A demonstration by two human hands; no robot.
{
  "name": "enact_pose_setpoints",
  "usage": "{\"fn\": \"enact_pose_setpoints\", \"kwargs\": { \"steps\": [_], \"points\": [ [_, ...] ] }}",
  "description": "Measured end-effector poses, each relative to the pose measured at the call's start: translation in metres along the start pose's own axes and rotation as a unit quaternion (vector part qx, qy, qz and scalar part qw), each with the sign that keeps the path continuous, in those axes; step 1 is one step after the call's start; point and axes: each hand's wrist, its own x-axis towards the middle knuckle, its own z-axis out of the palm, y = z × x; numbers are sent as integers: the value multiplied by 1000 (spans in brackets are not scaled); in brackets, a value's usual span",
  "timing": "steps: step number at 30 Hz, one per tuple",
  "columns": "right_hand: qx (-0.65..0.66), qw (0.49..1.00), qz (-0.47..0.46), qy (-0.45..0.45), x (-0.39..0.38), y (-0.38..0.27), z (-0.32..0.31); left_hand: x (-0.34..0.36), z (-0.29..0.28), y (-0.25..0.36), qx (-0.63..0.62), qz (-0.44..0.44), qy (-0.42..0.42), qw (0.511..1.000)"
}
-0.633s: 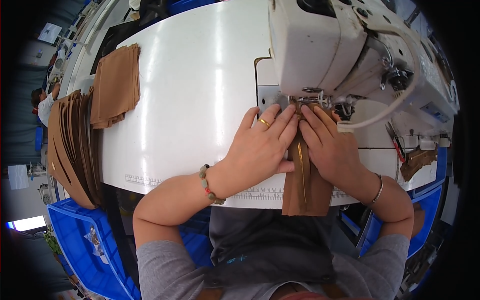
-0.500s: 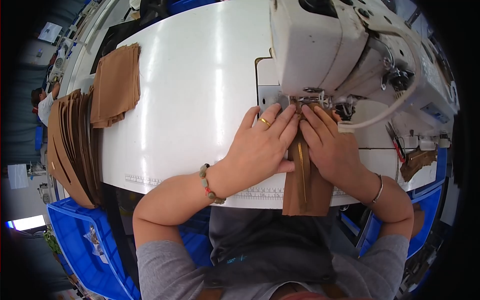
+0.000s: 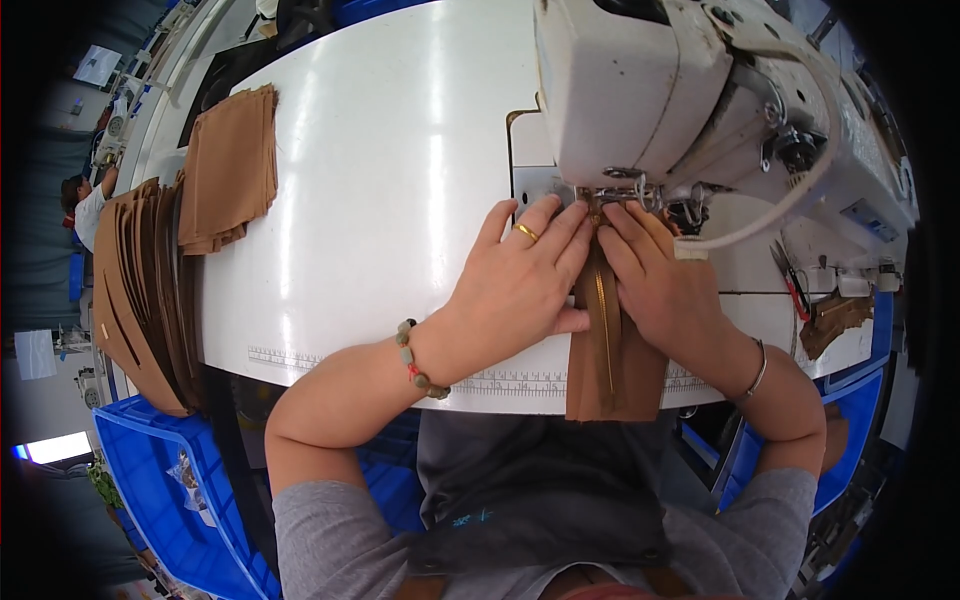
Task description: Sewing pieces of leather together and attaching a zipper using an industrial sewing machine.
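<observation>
A brown fabric piece (image 3: 640, 385) lies under the sewing machine (image 3: 640, 100), its lower end hanging over the table's front edge. Along its middle runs a zipper (image 3: 604, 330) with gold teeth on brown tape. My left hand (image 3: 525, 270) lies flat with fingers stretched out, its fingertips at the left edge of the zipper just before the presser foot. On the right side of the fabric rests my right hand (image 3: 660, 285), fingers extended and close together, pressing down. Both sets of fingertips are close to the needle area, which the machine head and fingers partly hide.
A stack of brown fabric pieces (image 3: 232, 170) lies at the table's far left, beside a thick drooping pile of brown panels (image 3: 140, 290). Scissors (image 3: 790, 280) and a brown scrap (image 3: 835, 322) lie at the right. Blue bins (image 3: 165, 480) stand below. A co-worker (image 3: 88, 205) sits far left.
The brown fabric and zipper have moved slightly away from me, toward the machine, so less hangs over the front edge. Both hands have gone forward a little with them.
</observation>
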Motion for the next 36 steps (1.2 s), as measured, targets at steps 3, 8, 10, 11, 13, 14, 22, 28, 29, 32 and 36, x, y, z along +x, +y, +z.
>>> {"fn": "enact_pose_setpoints", "kwargs": {
  "steps": [3,8,10,11,13,14,22,28,29,32,36],
  "points": [
    [-2,1000,-2,-5,0,0,-1,0,1,0,5,5,0,1000],
    [-30,999,-18,1,0,1,-2,-1,0,0,8,8,-5,1000],
    [-27,999,-21,4,0,1,-1,-1,0,1,7,8,-3,1000],
    [-22,1000,-19,9,0,0,-1,-1,0,1,6,8,-2,1000],
    [-17,1000,-17,13,0,0,-1,-1,-1,1,7,9,-1,1000],
    [-15,1000,-17,14,0,-1,-1,-1,-1,1,8,9,0,1000],
    [14,998,-21,52,4,-1,1,0,0,0,8,7,6,1000],
    [44,998,-6,38,4,-1,1,1,0,-1,11,5,7,1000],
    [41,998,-11,47,5,-1,1,1,-1,0,11,4,-2,1000],
    [32,997,-27,71,7,-2,-2,0,-4,7,4,1,9,1000],
    [20,999,-39,29,-2,-4,-17,-9,-5,20,13,34,9,999]
  ]
}}
